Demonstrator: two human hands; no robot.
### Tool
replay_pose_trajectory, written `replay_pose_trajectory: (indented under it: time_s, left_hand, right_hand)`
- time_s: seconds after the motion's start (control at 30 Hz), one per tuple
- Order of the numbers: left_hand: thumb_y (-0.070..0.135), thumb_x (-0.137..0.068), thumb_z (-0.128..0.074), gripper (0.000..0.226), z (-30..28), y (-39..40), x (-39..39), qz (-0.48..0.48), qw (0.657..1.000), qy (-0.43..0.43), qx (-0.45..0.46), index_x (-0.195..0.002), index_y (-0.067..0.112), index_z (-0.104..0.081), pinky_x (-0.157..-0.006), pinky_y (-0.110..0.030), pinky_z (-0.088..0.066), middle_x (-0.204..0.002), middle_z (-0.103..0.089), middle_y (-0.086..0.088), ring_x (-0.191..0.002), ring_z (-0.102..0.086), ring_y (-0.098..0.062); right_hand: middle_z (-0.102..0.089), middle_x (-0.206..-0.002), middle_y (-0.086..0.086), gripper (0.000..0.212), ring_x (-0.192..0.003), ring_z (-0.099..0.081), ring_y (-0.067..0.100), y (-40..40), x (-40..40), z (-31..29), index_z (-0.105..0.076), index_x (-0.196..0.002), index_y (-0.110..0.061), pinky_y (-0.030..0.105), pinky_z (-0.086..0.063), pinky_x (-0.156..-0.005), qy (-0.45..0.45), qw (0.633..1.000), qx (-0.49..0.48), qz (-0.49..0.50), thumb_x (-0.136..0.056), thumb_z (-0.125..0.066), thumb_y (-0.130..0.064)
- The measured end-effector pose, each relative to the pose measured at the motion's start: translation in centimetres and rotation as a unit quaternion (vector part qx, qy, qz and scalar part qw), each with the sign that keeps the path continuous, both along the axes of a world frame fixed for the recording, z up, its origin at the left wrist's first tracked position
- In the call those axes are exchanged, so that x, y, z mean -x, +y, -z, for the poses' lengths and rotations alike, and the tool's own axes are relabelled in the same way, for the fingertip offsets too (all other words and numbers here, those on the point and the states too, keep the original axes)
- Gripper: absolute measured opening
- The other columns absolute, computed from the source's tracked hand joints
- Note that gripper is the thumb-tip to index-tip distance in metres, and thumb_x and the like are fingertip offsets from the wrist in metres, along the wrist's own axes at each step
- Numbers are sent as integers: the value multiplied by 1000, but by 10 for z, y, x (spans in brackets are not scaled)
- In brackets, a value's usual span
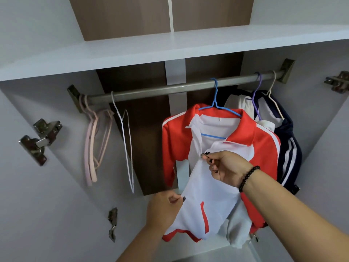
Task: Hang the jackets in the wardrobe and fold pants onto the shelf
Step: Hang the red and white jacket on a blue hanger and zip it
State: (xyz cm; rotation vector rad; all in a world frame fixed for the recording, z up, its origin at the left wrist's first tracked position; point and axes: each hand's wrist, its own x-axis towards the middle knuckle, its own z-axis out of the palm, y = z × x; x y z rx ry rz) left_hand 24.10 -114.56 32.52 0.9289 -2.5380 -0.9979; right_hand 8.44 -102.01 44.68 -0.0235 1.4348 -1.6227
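Observation:
A red and white jacket [175,140] hangs on a blue hanger [217,104] from the wardrobe rail [160,89]. My right hand [226,167] pinches the jacket's zipper pull at chest height. My left hand [164,210] grips the jacket's white lower front edge and holds it taut. Behind it to the right hang a white garment on a purple hanger [256,99] and a navy jacket with white stripes [289,148] on a white hanger.
Several empty pink hangers [92,144] and a white wire hanger [126,140] hang at the rail's left end. A white shelf [170,48] runs above the rail. Door hinges [39,137] stick out from both side walls.

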Motion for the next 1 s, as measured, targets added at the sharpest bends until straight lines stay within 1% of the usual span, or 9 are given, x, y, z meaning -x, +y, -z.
replay_pose_trajectory:
  time_s: [0.13, 0.2, 0.27, 0.33, 0.4, 0.43, 0.57, 0.7, 1.0]
  left_hand:
    - [42, -86, -66, 9, -6, -2, 12, -9, 1000, 6, -20, -87, 34, -63, -80, -24, -57, -88, -69, 16, -80, -64, -7]
    - [42, -85, -68, 24, -22, 3, 24, -20, 997, 57, -40, -106, 36, -59, -77, -21, -55, -99, -65, 17, -80, -62, -7]
    - [39, -83, -72, 33, -39, 7, 43, -19, 990, 129, -54, -112, 34, -58, -69, -12, -49, -99, -64, 19, -72, -57, -6]
    - [33, -82, -74, 23, -53, 13, 65, -1, 984, 172, -52, -103, 28, -66, -60, -6, -41, -80, -62, 21, -63, -54, -2]
    - [27, -83, -74, 8, -58, 18, 82, 1, 981, 193, -38, -86, 20, -69, -55, -7, -38, -60, -55, 17, -58, -53, -2]
    - [25, -83, -74, 10, -56, 20, 89, -4, 980, 198, -38, -78, 19, -67, -54, -8, -37, -57, -54, 15, -57, -53, -3]
    - [29, -83, -74, 30, -40, 26, 102, -23, 986, 151, -61, -61, 30, -54, -54, -6, -37, -55, -55, 15, -53, -53, -6]
    - [31, -83, -73, 35, -24, 25, 108, -58, 991, 80, -94, -59, 21, -50, -52, -4, -34, -54, -50, 11, -53, -49, -9]
    - [29, -83, -73, 23, -1, 14, 110, -107, 981, 0, -159, -64, 21, -63, -63, -11, -41, -66, -64, 6, -72, -63, -14]
  right_hand:
    - [-44, -60, -3, 18, -48, -37, 8, -10, -1, -1, -62, -83, -8, 15, -33, -45, 35, 999, 7, -13, -94, -47, -9]
    - [-44, -60, -2, 19, -50, -37, 9, -10, 1, -2, -62, -80, -9, 17, -32, -47, 51, 998, 14, -29, -93, -47, -9]
    - [-44, -60, -2, 22, -49, -36, 9, -8, 4, -3, -63, -78, -9, 17, -32, -46, 65, 997, 9, -48, -93, -47, -8]
    - [-45, -60, -1, 24, -48, -36, 8, -6, 7, -4, -64, -76, -9, 17, -31, -44, 67, 996, 8, -62, -93, -47, -7]
    - [-44, -59, -1, 24, -46, -37, 8, -2, 13, -4, -64, -77, -8, 16, -31, -43, 56, 997, 11, -58, -93, -47, -6]
    - [-44, -58, -1, 22, -45, -37, 8, -1, 18, -4, -64, -78, -7, 16, -31, -43, 48, 998, 11, -50, -93, -47, -5]
    - [-44, -57, -2, 17, -45, -36, 7, 6, 40, -6, -62, -81, -8, 15, -31, -43, 11, 1000, -2, -18, -92, -50, -6]
    - [-42, -57, -3, 17, -47, -34, 8, 3, 55, -10, -62, -79, -9, 15, -31, -41, 12, 1000, 3, -3, -91, -50, -7]
    - [-42, -61, 2, 9, -46, -37, 10, -7, 55, 9, -62, -90, -5, 20, -31, -47, 60, 998, -8, -29, -90, -53, -3]
